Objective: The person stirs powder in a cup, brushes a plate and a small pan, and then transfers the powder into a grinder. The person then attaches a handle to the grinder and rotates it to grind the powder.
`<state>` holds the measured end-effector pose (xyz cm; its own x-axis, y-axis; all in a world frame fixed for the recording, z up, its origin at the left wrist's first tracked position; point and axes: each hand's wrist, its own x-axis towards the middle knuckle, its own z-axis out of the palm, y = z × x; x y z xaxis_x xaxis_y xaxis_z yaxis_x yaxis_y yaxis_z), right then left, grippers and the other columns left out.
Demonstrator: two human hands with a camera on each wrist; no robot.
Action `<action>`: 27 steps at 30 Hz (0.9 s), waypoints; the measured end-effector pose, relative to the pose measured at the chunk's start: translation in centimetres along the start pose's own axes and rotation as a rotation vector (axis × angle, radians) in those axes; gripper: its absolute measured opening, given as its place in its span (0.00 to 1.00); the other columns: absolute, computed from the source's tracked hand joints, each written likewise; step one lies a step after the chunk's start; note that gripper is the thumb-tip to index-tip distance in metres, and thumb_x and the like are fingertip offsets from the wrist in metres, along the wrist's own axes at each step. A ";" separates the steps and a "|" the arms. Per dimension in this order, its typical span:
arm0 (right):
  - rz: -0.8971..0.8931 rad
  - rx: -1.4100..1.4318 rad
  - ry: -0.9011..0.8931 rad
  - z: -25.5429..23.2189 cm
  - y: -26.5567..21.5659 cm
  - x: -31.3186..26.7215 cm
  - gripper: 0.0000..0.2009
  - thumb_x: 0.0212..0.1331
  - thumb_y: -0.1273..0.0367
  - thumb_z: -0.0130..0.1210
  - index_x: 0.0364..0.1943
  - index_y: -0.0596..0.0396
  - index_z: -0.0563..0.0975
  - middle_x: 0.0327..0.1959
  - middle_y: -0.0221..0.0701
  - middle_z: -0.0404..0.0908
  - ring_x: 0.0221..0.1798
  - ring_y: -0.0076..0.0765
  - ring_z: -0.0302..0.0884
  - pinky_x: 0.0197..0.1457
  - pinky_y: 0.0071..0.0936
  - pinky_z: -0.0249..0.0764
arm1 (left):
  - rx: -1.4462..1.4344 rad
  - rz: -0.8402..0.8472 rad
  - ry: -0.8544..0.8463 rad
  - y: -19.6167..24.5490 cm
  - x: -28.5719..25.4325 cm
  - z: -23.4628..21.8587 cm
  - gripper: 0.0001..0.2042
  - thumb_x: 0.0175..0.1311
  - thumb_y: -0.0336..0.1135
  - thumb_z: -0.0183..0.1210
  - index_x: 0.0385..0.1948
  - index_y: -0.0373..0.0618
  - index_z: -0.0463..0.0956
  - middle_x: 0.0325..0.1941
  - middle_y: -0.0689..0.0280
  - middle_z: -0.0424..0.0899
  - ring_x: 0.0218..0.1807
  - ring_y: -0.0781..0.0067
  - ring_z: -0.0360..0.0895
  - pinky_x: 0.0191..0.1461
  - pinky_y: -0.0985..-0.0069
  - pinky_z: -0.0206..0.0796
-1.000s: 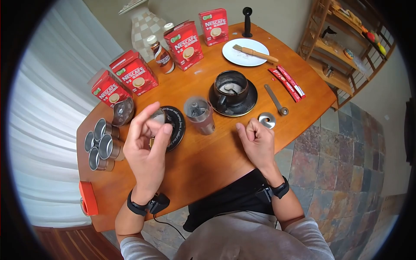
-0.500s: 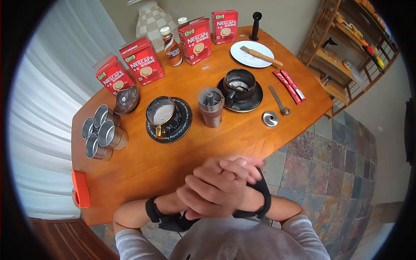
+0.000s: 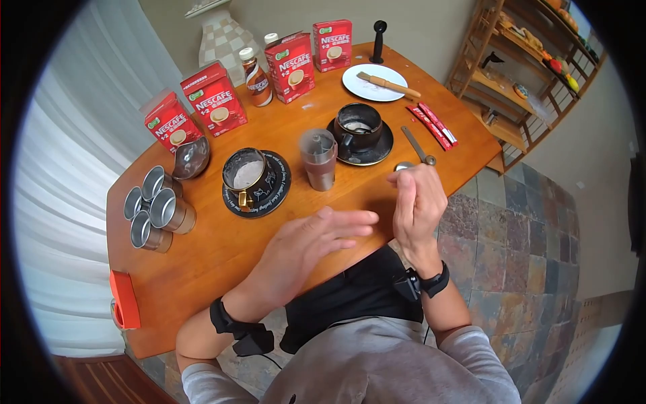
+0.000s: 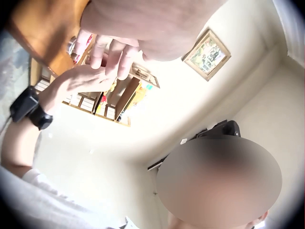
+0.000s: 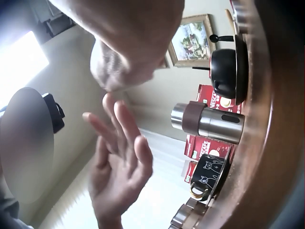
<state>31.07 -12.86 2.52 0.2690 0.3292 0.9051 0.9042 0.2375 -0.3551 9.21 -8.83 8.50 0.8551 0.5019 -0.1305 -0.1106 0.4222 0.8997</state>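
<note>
Above the table's near edge, my left hand (image 3: pixel 306 246) is held with its fingers straight, pointing at my right hand (image 3: pixel 418 205). The right hand's fingers are curled, holding nothing. In the right wrist view the left hand (image 5: pixel 121 167) shows its spread fingers just below the right hand (image 5: pixel 126 67). Beyond them stands a steel coffee grinder (image 3: pixel 318 161) with a brown band. To its left a black cup (image 3: pixel 243 172) with a gold handle holds pale powder on a saucer (image 3: pixel 279 182). A second black cup (image 3: pixel 360 138) with a spoon sits on another saucer (image 3: pixel 385 145).
Red Nescafe boxes (image 3: pixel 219 104) and a coffee bottle (image 3: pixel 256 84) line the back. Several metal cups (image 3: pixel 165 209) and a dark bowl (image 3: pixel 192 158) stand left. Rightward lie a plate (image 3: pixel 360 86) with a brush (image 3: pixel 390 85), red sachets (image 3: pixel 434 128) and a measuring spoon (image 3: pixel 417 143).
First the hands were apart, the left raised before the gold-handled cup. Then they came together near the body. Now they have separated, the left hand straightened and the right hand moved forward and right.
</note>
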 end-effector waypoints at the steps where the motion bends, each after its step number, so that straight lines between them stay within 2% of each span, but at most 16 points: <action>1: -0.099 0.004 0.029 -0.1 -1.2 0.1 0.10 0.66 0.70 0.51 0.27 0.53 0.80 0.23 0.35 0.75 0.26 0.41 0.73 0.30 0.40 0.61 | -0.061 -0.007 0.008 -0.8 0.4 -0.4 0.25 0.86 0.45 0.40 0.65 0.30 0.73 0.70 0.50 0.79 0.70 0.57 0.77 0.73 0.63 0.67; 2: -0.197 0.008 0.056 -1.0 -3.2 0.6 0.08 0.64 0.68 0.54 0.30 0.52 0.82 0.26 0.35 0.78 0.30 0.42 0.76 0.32 0.41 0.64 | -0.123 -0.016 0.017 -2.0 0.9 -0.9 0.23 0.86 0.44 0.42 0.66 0.33 0.74 0.69 0.52 0.80 0.69 0.58 0.78 0.73 0.64 0.68; 3: -0.132 0.113 -0.459 -3.2 -5.7 1.4 0.09 0.54 0.65 0.61 0.37 0.52 0.84 0.36 0.35 0.83 0.38 0.45 0.81 0.38 0.43 0.69 | -0.182 -0.031 0.024 -2.7 1.0 -1.1 0.22 0.85 0.43 0.44 0.66 0.35 0.75 0.67 0.53 0.82 0.68 0.60 0.79 0.72 0.65 0.68; 4: -0.218 0.191 -0.331 -1.6 -7.0 -1.3 0.15 0.50 0.62 0.62 0.41 0.52 0.84 0.41 0.38 0.83 0.43 0.45 0.82 0.44 0.45 0.70 | -0.096 -0.094 0.043 -2.8 0.3 -0.8 0.21 0.84 0.41 0.44 0.65 0.36 0.76 0.65 0.56 0.84 0.66 0.58 0.81 0.71 0.66 0.69; 5: -0.311 0.254 -0.203 0.0 -8.3 -4.1 0.21 0.46 0.59 0.63 0.45 0.52 0.85 0.46 0.40 0.83 0.48 0.46 0.83 0.50 0.47 0.72 | -0.151 0.029 -0.051 -6.1 0.5 -2.0 0.22 0.83 0.43 0.45 0.67 0.39 0.73 0.67 0.55 0.81 0.68 0.58 0.78 0.72 0.65 0.68; 6: -0.346 0.286 -0.158 0.8 -9.0 -4.0 0.21 0.45 0.58 0.62 0.44 0.52 0.84 0.44 0.39 0.82 0.46 0.44 0.82 0.49 0.46 0.71 | -0.217 0.147 -0.152 -9.5 0.7 -3.2 0.24 0.81 0.45 0.45 0.69 0.41 0.71 0.69 0.55 0.78 0.71 0.58 0.75 0.73 0.65 0.66; 9: -0.460 0.393 -0.029 2.0 -9.2 -3.7 0.22 0.44 0.53 0.60 0.41 0.53 0.83 0.39 0.36 0.79 0.43 0.41 0.79 0.47 0.44 0.70 | -0.263 0.141 -0.450 -10.5 2.3 -3.7 0.31 0.81 0.56 0.42 0.76 0.43 0.60 0.76 0.51 0.69 0.77 0.53 0.67 0.79 0.58 0.61; 11: -0.469 0.324 -0.131 1.5 -7.4 -3.5 0.21 0.43 0.52 0.60 0.38 0.52 0.82 0.34 0.33 0.76 0.36 0.39 0.76 0.40 0.39 0.67 | -0.128 0.286 -0.456 -10.3 2.7 -3.1 0.31 0.80 0.55 0.44 0.75 0.43 0.62 0.75 0.53 0.71 0.75 0.58 0.68 0.77 0.62 0.62; 12: -0.467 0.290 -0.183 1.1 -6.7 -3.5 0.21 0.43 0.52 0.60 0.36 0.51 0.82 0.32 0.31 0.75 0.32 0.38 0.74 0.37 0.37 0.65 | 0.021 0.425 -0.364 -10.2 2.7 -2.4 0.27 0.78 0.50 0.47 0.71 0.42 0.67 0.71 0.55 0.75 0.71 0.63 0.73 0.74 0.67 0.64; 14: -0.421 0.245 -0.147 1.0 -5.9 -3.2 0.18 0.43 0.52 0.60 0.31 0.50 0.79 0.28 0.29 0.71 0.27 0.36 0.69 0.31 0.34 0.59 | 0.169 0.341 -0.137 -8.8 1.6 -1.2 0.23 0.78 0.47 0.50 0.66 0.42 0.72 0.64 0.58 0.79 0.63 0.67 0.78 0.70 0.69 0.67; 16: -0.400 0.181 -0.132 0.7 -5.2 -3.0 0.15 0.46 0.53 0.60 0.26 0.49 0.76 0.24 0.28 0.68 0.23 0.35 0.66 0.27 0.32 0.56 | 0.169 -0.111 0.126 -5.8 -0.6 -0.1 0.22 0.81 0.49 0.50 0.64 0.43 0.72 0.59 0.58 0.79 0.56 0.61 0.81 0.70 0.61 0.70; 19: -0.358 0.124 -0.124 0.1 -3.0 -2.5 0.16 0.55 0.56 0.60 0.20 0.50 0.73 0.20 0.28 0.65 0.20 0.36 0.64 0.25 0.33 0.55 | 0.270 -0.046 0.017 -4.0 -0.6 0.6 0.16 0.82 0.42 0.49 0.55 0.40 0.79 0.51 0.57 0.83 0.53 0.62 0.83 0.65 0.61 0.73; 22: -0.162 0.191 -0.081 0.9 0.3 -2.1 0.18 0.64 0.63 0.61 0.19 0.53 0.71 0.15 0.29 0.64 0.16 0.37 0.62 0.22 0.35 0.56 | 0.080 -0.062 0.284 -0.3 -0.3 3.7 0.18 0.83 0.41 0.47 0.39 0.39 0.83 0.39 0.58 0.83 0.46 0.64 0.83 0.60 0.62 0.74; 25: 0.136 0.200 -0.027 1.4 1.7 -2.0 0.19 0.68 0.68 0.63 0.19 0.55 0.70 0.13 0.30 0.63 0.14 0.36 0.61 0.20 0.35 0.57 | 0.085 0.061 0.210 0.2 -1.2 0.1 0.23 0.84 0.44 0.47 0.22 0.45 0.74 0.30 0.59 0.83 0.34 0.71 0.78 0.57 0.69 0.71; 26: 0.220 0.217 -0.010 1.5 2.0 -1.9 0.19 0.67 0.69 0.65 0.19 0.56 0.70 0.12 0.30 0.64 0.14 0.35 0.61 0.20 0.34 0.57 | 0.088 0.120 0.214 0.5 -0.9 -0.4 0.26 0.85 0.45 0.46 0.17 0.49 0.68 0.18 0.66 0.72 0.22 0.73 0.68 0.47 0.73 0.69; 27: 0.304 0.235 0.007 1.7 2.2 -1.8 0.20 0.67 0.70 0.67 0.19 0.56 0.70 0.12 0.30 0.64 0.13 0.33 0.61 0.19 0.33 0.57 | 0.042 0.113 0.232 0.8 -0.8 -0.7 0.26 0.85 0.45 0.46 0.17 0.49 0.67 0.17 0.68 0.69 0.21 0.75 0.64 0.43 0.74 0.67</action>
<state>32.00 -11.36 -0.29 0.5158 0.4109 0.7518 0.6825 0.3333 -0.6504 8.10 -8.37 9.07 0.6987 0.7060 -0.1156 -0.1734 0.3239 0.9301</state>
